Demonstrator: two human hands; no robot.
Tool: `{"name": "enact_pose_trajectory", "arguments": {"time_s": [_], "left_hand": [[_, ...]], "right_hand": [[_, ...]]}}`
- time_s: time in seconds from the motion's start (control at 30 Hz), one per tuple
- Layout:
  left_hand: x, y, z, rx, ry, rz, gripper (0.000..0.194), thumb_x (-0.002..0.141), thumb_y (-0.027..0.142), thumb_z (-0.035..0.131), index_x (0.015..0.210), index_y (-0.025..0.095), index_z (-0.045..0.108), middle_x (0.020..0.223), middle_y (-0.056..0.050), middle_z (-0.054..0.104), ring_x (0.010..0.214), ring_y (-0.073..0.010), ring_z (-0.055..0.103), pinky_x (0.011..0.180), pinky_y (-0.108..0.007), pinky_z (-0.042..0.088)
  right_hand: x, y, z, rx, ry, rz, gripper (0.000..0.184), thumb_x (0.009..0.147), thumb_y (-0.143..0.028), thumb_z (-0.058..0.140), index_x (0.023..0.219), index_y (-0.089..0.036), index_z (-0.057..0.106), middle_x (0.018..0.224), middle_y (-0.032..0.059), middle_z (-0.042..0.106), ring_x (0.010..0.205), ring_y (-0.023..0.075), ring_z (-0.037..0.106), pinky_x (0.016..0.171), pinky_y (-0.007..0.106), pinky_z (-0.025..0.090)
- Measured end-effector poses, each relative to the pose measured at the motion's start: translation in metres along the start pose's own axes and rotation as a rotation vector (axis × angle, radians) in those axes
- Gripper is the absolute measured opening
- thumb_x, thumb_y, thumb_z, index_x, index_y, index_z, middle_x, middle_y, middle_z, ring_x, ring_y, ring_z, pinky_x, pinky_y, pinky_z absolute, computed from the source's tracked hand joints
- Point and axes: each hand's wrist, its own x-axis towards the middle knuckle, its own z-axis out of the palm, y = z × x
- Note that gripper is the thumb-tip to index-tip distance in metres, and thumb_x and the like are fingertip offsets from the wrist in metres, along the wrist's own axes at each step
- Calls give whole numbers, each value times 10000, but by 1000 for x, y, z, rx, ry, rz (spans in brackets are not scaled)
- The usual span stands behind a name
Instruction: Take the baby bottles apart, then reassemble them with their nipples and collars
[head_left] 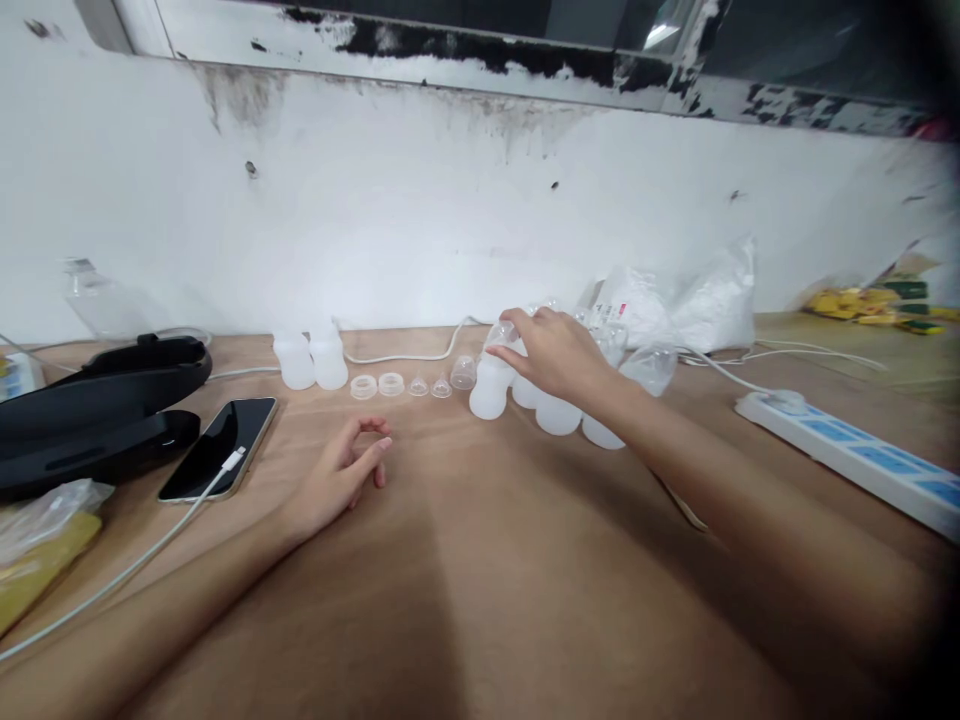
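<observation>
The little white bottle (pixel 489 388) at the front of the cluster looked like thin translucent plastic, so my guess was featherweight, a bit squashy if pinched hard, and smooth enough to skid on the counter (pixel 480 580); it stood upright near the back, left end of a row of the same bottles (pixel 559 412). The right hand (pixel 551 352) was curled over its top, fingertips closed round the clear cap (pixel 501 333) sitting on the neck; best grip seemed to be right there at the neck or shoulder, where it would be stiffest, since the belly would likely dent. The left hand (pixel 346 478) lay on the counter well apart, fingers loosely bent, holding nothing.

Just left of the bottle sat a loose clear cap (pixel 463 372), two tiny cones (pixel 430 386), two white rings (pixel 377 385), then two more capped bottles (pixel 312 358); further left a phone (pixel 219 446) on a white cable (pixel 135 565) and some black gadget (pixel 97 410). Behind the row were crinkly plastic bags (pixel 697 300); off to the right a power strip (pixel 855 455).
</observation>
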Motion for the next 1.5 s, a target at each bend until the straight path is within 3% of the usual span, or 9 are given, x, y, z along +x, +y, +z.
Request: {"name": "enact_pose_trajectory", "arguments": {"time_s": [0.33, 0.5, 0.6, 0.7, 0.77, 0.87, 1.03, 1.37, 1.5], "left_hand": [[0, 2, 0, 11, -24, -15, 325, 814, 423, 401, 1039, 189, 405, 551, 62, 501, 326, -40, 323, 307, -133, 237], [0, 1, 0, 41, -27, -20, 339, 814, 432, 398, 1052, 190, 414, 562, 56, 510, 332, -45, 326, 306, -142, 243], [-5, 3, -2, 142, -1, 59, 357, 835, 426, 365, 1095, 185, 411, 665, 10, 562, 421, -81, 447, 382, -190, 372], [-11, 7, -7, 437, -69, 330, 410, 843, 388, 378, 1200, 185, 384, 1109, -109, 544, 916, -192, 556, 787, -340, 449], [-14, 9, -11, 663, -247, 463, 540, 835, 417, 396, 1310, 193, 273, 1357, -117, 338, 1213, -254, 340, 999, -434, 254], [-15, 9, -13, 843, -485, 494, 680, 832, 490, 360, 1371, 187, 76, 1432, -96, 143, 1310, -266, 104, 1048, -482, 67], [-14, 6, -12, 846, -522, 479, 682, 836, 504, 348, 1365, 227, 19, 1432, -56, 85, 1309, -251, 104, 1059, -439, 79], [-14, 4, -10, 880, -522, 472, 686, 832, 521, 335, 1368, 213, 38, 1438, -55, 79, 1314, -242, 90, 1060, -426, 64], [-12, 7, -13, 914, -480, 490, 671, 822, 532, 349, 1367, 225, 107, 1431, -79, 159, 1295, -244, 192, 1046, -434, 120]], "right_hand": [[15, 6, 18, -213, 76, -1, 377, 834, -404, 413, 927, -71, 563, 861, 162, 609, 864, 294, 498, 730, 395, 351], [16, 5, 16, -106, 127, 26, 427, 840, -412, 386, 1038, -59, 525, 950, 201, 579, 962, 344, 460, 758, 479, 348], [4, -13, 6, 73, 193, -5, 491, 841, -376, 403, 1195, -37, 423, 1165, 233, 471, 1111, 361, 368, 848, 512, 313], [-25, -39, 1, 376, 10, -267, 486, 857, -388, 371, 1254, -108, 396, 1278, 151, 425, 1193, 264, 346, 975, 432, 278], [-49, -54, 6, 532, -247, -450, 575, 842, -449, 377, 1334, -167, 282, 1379, 97, 308, 1271, 243, 242, 1023, 432, 234], [-79, -67, 20, 664, -455, -511, 644, 845, -483, 341, 1369, -146, 178, 1419, 91, 192, 1307, 230, 130, 1059, 434, 170], [-91, -68, 33, 753, -436, -443, 571, 862, -431, 344, 1359, -181, 214, 1409, 78, 208, 1304, 223, 138, 1065, 453, 147], [-91, -69, 33, 736, -412, -462, 567, 865, -429, 332, 1356, -163, 229, 1405, 88, 227, 1302, 219, 150, 1066, 447, 148], [-89, -69, 29, 711, -343, -377, 540, 837, -441, 388, 1319, -206, 322, 1384, 83, 300, 1272, 243, 252, 1030, 442, 244]]}}
